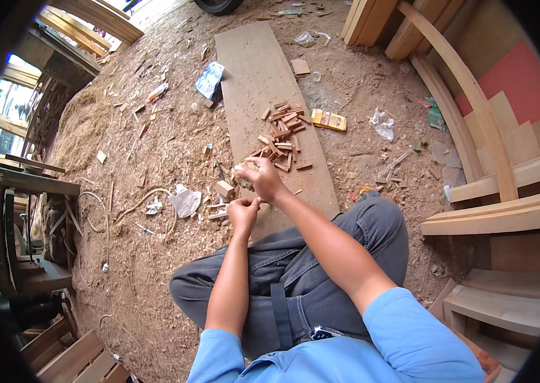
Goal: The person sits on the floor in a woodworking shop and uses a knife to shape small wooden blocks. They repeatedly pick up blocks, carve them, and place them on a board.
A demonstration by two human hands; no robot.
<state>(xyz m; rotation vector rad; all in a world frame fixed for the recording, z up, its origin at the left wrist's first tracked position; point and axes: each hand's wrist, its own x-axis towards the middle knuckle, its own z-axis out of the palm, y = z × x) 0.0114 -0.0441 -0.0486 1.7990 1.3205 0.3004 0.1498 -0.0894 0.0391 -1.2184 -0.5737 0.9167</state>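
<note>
I sit cross-legged at the near end of a long flat board (pixel 250 64) lying on the ground. My right hand (pixel 263 179) is over the board, its fingers curled around something pale that I cannot make out. Just below and to the left, my left hand (pixel 243 214) is closed in a pinch; what it holds is too small to name. Beyond my right hand lies a loose pile of small brown wood blocks (pixel 286 127). A paler wood block (pixel 224 188) rests by the board's left edge, close to both hands.
Wood shavings cover the ground (pixel 142 268). A yellow packet (pixel 329 120) lies right of the pile, a blue packet (pixel 210 80) at the board's far left edge. A cable (pixel 105 223) winds along the left beside a dark machine stand (pixel 27 185). Timber frames (pixel 493 210) stand at right.
</note>
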